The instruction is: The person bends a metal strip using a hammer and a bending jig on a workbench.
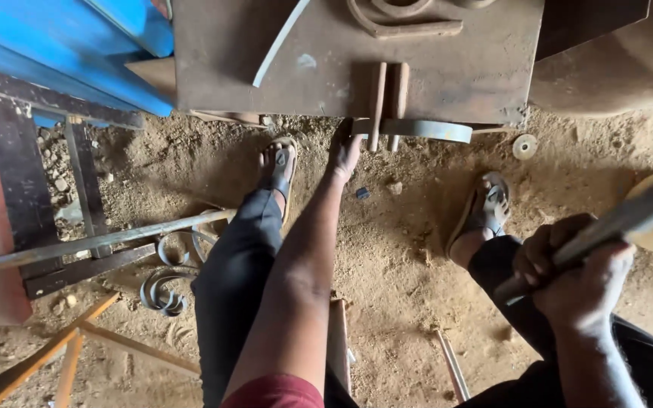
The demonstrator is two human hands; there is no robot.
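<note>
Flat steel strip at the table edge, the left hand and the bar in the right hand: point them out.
flat steel strip (pixel 440 130): head view, curved end past the pegs.
left hand (pixel 344 153): head view, back of the hand.
bar (pixel 629 215): head view, shaft above the fist.

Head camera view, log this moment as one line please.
left hand: holds flat metal strip at bending pegs | right hand: grips metal bar | underfoot: dirt floor
</note>
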